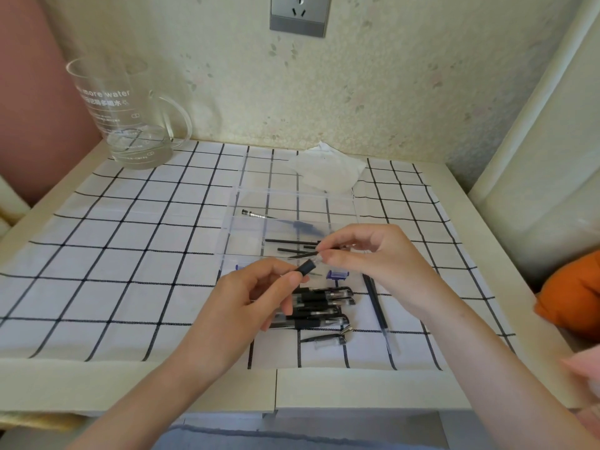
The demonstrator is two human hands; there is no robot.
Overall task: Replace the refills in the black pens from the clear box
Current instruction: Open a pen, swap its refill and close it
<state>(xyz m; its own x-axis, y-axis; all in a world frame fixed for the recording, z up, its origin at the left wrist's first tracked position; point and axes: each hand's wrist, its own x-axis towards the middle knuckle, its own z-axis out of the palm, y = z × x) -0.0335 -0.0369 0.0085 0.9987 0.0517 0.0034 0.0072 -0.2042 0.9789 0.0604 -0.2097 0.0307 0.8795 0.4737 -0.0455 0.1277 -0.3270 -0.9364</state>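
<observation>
A pale table [207, 388] is carrying a white cloth [130, 254] printed with a black grid. 2 bare hands are meeting above the cloth, just in front of the clear box [285, 190].

The left hand [253, 297] is curling its fingers and thumb around a pen barrel [306, 267], and the barrel's black end is pointing toward the right hand [370, 254]. The right hand is pinching a small clear piece [319, 259] between thumb and forefinger, right at that black end. Whether the 2 parts are touching is hard to tell.

The clear box is lying open in the middle of the cloth, holding several thin black refills [292, 245] and a metal-tipped piece [255, 214]. A heap of black pens [328, 305] is lying on the cloth below the left fingers, on the near side of the box. 1 long dark refill [378, 310] is lying alone to the right of the heap, and loose pen parts [328, 339] are lying in front of it.

A glass jug [130, 118] is standing at the far left corner, and a crumpled tissue [328, 172] is lying behind the box.
</observation>
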